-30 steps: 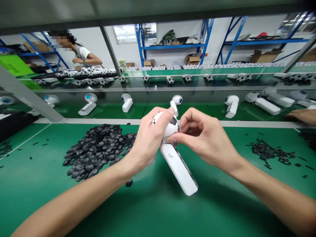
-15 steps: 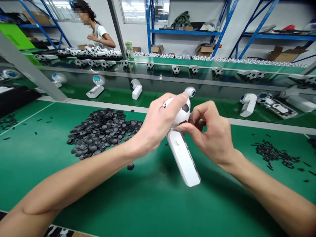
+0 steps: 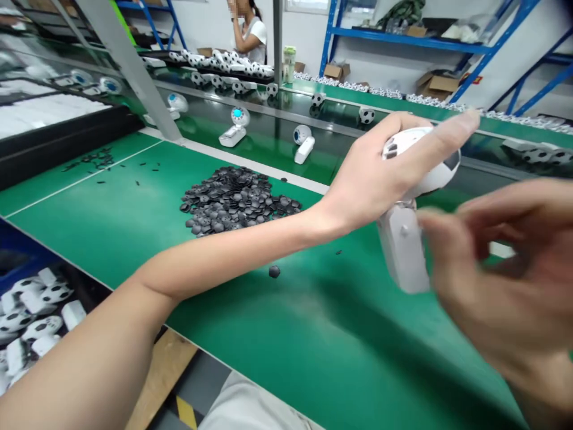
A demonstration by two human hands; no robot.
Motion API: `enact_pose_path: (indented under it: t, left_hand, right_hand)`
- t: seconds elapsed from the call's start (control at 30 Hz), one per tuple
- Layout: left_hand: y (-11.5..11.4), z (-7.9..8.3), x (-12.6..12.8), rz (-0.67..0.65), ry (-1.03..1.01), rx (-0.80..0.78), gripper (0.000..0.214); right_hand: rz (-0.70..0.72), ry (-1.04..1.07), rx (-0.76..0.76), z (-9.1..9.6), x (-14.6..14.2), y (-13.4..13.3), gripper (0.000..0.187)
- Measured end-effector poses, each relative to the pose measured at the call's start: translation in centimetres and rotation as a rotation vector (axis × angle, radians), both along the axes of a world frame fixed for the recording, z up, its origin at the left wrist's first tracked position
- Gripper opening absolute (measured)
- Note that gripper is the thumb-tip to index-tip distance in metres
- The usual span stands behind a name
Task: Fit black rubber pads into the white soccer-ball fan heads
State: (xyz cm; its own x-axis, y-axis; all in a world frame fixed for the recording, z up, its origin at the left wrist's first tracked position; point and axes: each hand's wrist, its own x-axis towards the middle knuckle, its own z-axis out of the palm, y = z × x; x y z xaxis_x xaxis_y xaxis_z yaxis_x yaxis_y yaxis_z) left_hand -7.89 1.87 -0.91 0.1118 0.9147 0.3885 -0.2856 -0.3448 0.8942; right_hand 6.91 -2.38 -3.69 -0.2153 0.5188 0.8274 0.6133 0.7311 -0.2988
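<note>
Above the green matted surface (image 3: 313,334), the left hand (image 3: 376,179) still grips the white handheld fan with a football-patterned head (image 3: 403,257), now lifted rightwards. The right hand (image 3: 501,280) has come off the head, fingers curled beside the handle; blur hides whether they pinch anything. The heap of black plastic pieces (image 3: 237,200) lies well apart, leftwards.

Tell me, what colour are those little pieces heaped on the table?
Black. The heap shows best in the head view, on the green table.
</note>
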Motion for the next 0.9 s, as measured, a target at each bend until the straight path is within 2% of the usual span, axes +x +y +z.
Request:
enact_pose_path:
  t: [0.03,0.07,0.1,0.13,0.2,0.27,0.4,0.47,0.5,0.57,0.63,0.7,0.8,0.9]
  left_hand:
    - [0.4,-0.3,0.0,0.015,0.004,0.011,0.024]
    - [0.7,-0.7,-0.1,0.033,0.029,0.02,0.024]
    - [1.1,-1.2,-0.2,0.055,0.065,0.026,0.025]
    - [1.5,-1.8,-0.4,0.074,0.106,0.03,0.025]
    - [2.3,-2.8,-0.8,0.072,0.177,0.032,0.025]
    - [3.1,-3.6,-1.3,0.053,0.207,0.027,0.026]
    - [4.1,-4.3,-1.8,0.044,0.222,0.032,0.031]
    - [4.1,-4.3,-1.9,0.001,0.226,0.04,0.031]
    - [4.1,-4.3,-1.9,-0.016,0.228,0.046,0.03]
    - [4.0,-4.1,-1.9,-0.029,0.236,0.053,0.025]
    - [3.9,-4.0,-2.0,-0.018,0.246,0.056,0.022]
    - [3.8,-4.0,-2.0,-0.005,0.245,0.063,0.021]
    - [3.5,-4.0,-1.9,-0.011,0.229,0.066,0.022]
    - [3.1,-4.2,-1.7,-0.028,0.221,0.051,0.029]
  right_hand:
    - [0.085,-0.13,-0.036,-0.3,-1.0,-0.4,0.008]
    - [0.251,-0.275,-0.139,-0.8,-2.1,-0.8,0.004]
    - [0.373,-0.372,-0.26,-1.4,-3.4,-1.0,0.003]
    - [0.424,-0.468,-0.384,-2.1,-4.6,-1.0,0.008]
    - [0.417,-0.626,-0.597,-3.2,-7.0,-0.8,0.018]
    - [0.359,-0.732,-0.728,-3.9,-8.6,-0.3,0.022]
    - [0.366,-0.752,-0.806,-4.8,-9.8,0.2,0.009]
    - [0.425,-0.687,-0.769,-5.3,-9.3,0.1,0.005]
    - [0.459,-0.636,-0.697,-5.4,-8.9,0.0,0.006]
    - [0.507,-0.518,-0.433,-5.3,-7.3,-0.4,0.011]
    - [0.516,-0.428,-0.107,-4.7,-5.2,-0.8,0.014]
    - [0.528,-0.422,0.071,-3.8,-2.7,-1.2,0.022]
    - [0.481,-0.44,0.071,-2.7,0.4,-1.9,0.034]
    - [0.463,-0.371,0.021,-2.1,1.9,-2.4,0.037]
